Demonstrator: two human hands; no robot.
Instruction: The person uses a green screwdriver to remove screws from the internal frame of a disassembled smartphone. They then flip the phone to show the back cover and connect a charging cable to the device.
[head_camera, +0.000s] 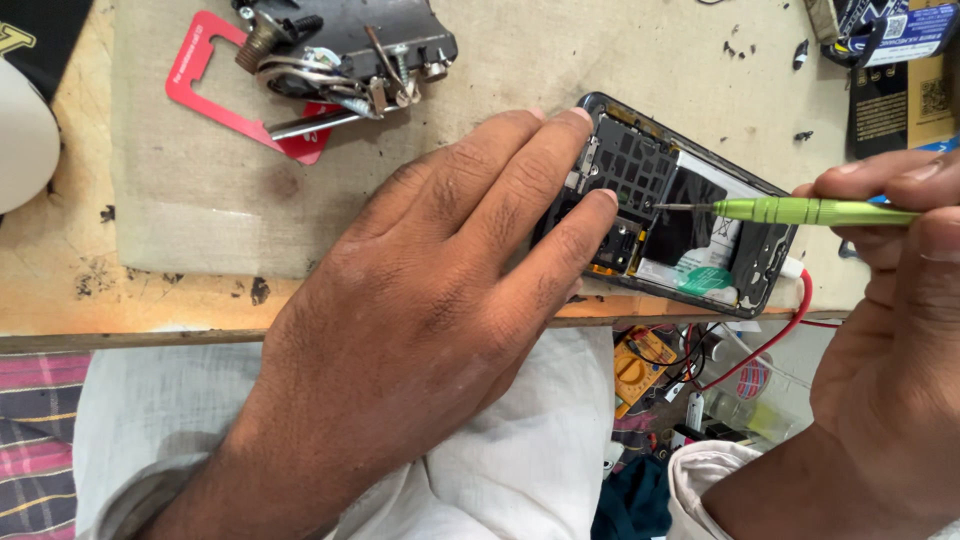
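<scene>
An opened smartphone lies back-side up near the table's front edge, its black inner cover and battery exposed. My left hand rests on its left end, fingers spread and pressing the phone down. My right hand grips a green screwdriver, held level from the right. The driver's thin tip touches the black cover close to my left fingertips. A red cable runs from the phone's right end down off the table.
A worn beige mat covers the wooden table. A black metal clamp-like device sits on a red plastic card at the back. Boxes stand far right. Below the edge lie a yellow multimeter and wires.
</scene>
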